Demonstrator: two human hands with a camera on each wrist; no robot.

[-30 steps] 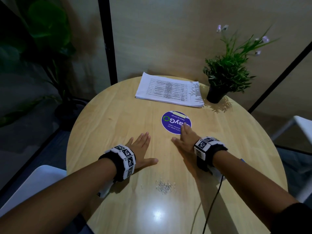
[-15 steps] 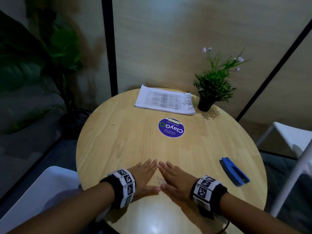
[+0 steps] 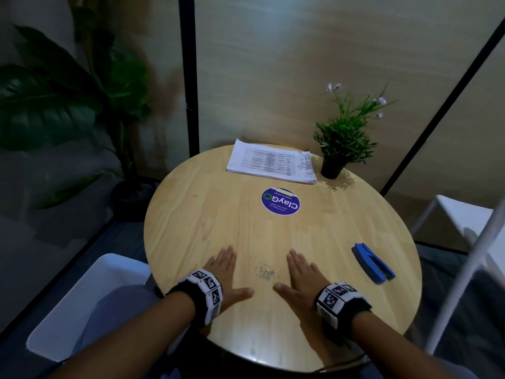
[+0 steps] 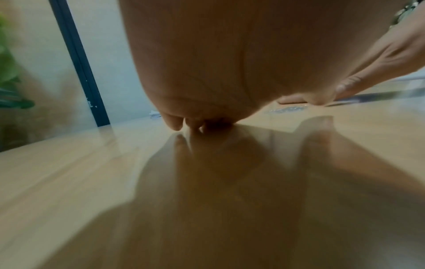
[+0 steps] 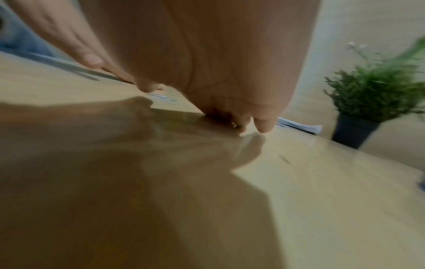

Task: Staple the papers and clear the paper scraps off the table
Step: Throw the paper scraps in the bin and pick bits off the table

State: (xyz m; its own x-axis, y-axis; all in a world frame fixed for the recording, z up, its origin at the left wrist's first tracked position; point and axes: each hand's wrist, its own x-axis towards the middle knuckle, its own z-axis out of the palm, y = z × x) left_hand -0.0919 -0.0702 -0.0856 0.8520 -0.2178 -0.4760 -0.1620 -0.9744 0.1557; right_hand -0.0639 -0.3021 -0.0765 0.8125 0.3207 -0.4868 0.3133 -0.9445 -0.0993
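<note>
A small heap of pale scraps lies near the front of the round wooden table. My left hand lies flat on the wood to its left, fingers straight. My right hand lies flat to its right, also with straight fingers; neither touches the heap. A stack of printed papers sits at the table's far side. The blue stapler lies to the right of my right hand. In the wrist views each palm hovers over the glossy wood, and the scraps show faintly.
A round purple sticker marks the table's middle. A small potted plant stands at the back right beside the papers. White chairs stand at the front left and at the right. A large leafy plant stands on the left.
My hands first slid toward me and met over the scraps. Now they have parted sideways, leaving the heap uncovered between them. The head camera has pulled back.
</note>
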